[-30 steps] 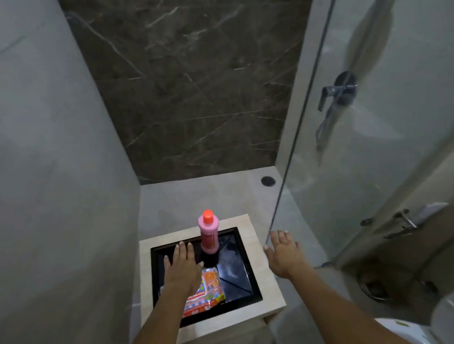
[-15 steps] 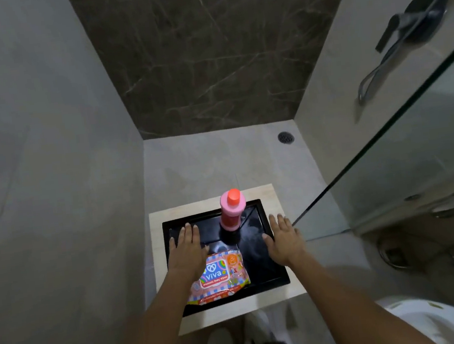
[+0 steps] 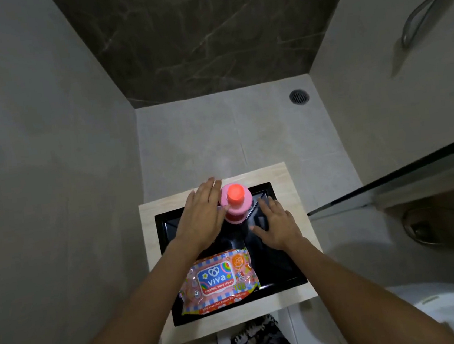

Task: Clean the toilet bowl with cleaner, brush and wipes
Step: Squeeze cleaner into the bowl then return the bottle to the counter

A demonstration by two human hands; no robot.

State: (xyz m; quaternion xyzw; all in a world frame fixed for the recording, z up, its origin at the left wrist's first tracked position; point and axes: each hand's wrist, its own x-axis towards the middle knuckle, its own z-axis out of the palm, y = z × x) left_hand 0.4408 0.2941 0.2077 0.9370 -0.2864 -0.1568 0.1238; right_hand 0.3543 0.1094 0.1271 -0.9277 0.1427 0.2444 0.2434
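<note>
Nearest me, the pack of wipes (image 3: 218, 281) lies flat in the black tray (image 3: 282, 267) set in the pale desk (image 3: 293, 192). My right hand (image 3: 276, 227) hovers spread and empty over the tray. Beyond, my left hand (image 3: 202, 217), fingers straight, holds nothing beside the upright pink cleaner bottle (image 3: 236, 203); contact unclear.

Glossy black tray (image 3: 284, 267) set in a matt beige stone-look worktop (image 3: 285, 176); shiny plastic wipes pack (image 3: 218, 280); smooth pink plastic bottle (image 3: 237, 207); dark veined marble wall (image 3: 204, 33).
</note>
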